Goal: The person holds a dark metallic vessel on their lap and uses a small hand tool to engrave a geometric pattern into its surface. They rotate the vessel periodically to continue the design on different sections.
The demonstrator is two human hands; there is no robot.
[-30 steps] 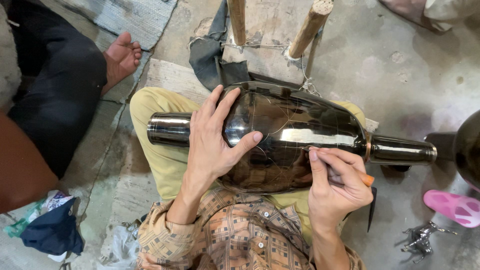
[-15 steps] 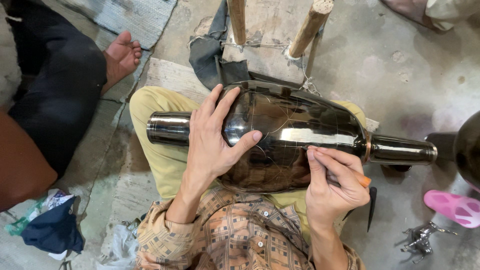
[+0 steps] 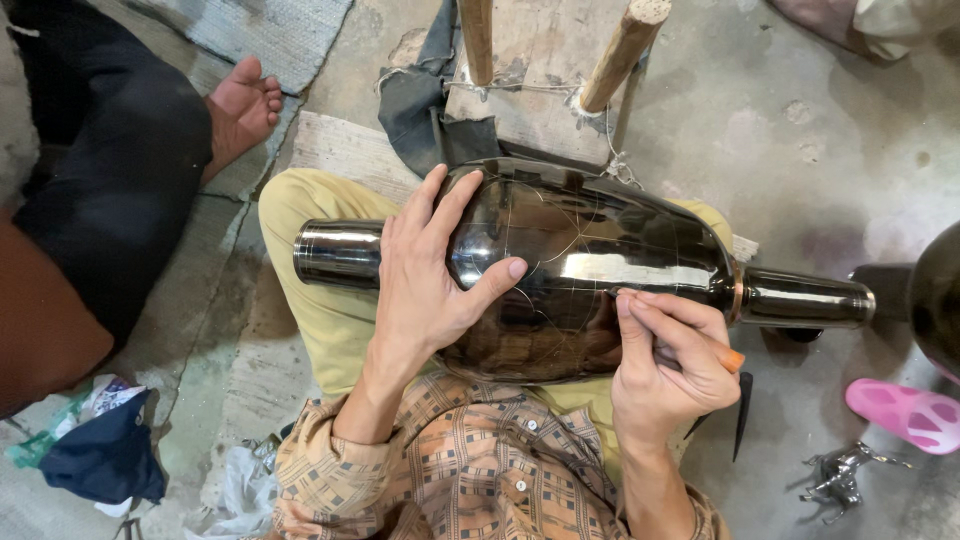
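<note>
A glossy black vase (image 3: 590,265), long-bodied with a cylindrical neck at one end and a cylindrical foot at the other, lies on its side across the lap of a seated person in yellow trousers (image 3: 320,250) and a checked shirt (image 3: 470,460). Its dark polished surface mirrors the shirt and carries thin pale lines scratched in curves and bands over the belly. A narrow copper-coloured ring circles the body just beyond the right fingertips, where the neck begins.

The left hand (image 3: 425,275) lies flat on the vase, fingers spread wide and open, thumb pressed against the shiny belly. The right hand (image 3: 670,355) is curled shut around a slim tool with an orange end (image 3: 730,360), its fingertips meeting the vase's lower edge; the working tip is hidden beneath them.

Above the left fingers, two wooden posts (image 3: 620,50) bound with string rise from a stained concrete floor (image 3: 800,130), beside a dark cloth (image 3: 420,110). Far to the left of the spread fingers, another person's bare foot (image 3: 240,105) rests near a grey mat (image 3: 270,30). Below and right of the right hand lie a pink sandal (image 3: 905,415) and a small metal figure (image 3: 840,470); a second dark vessel (image 3: 940,300) shows at the frame's right edge.
</note>
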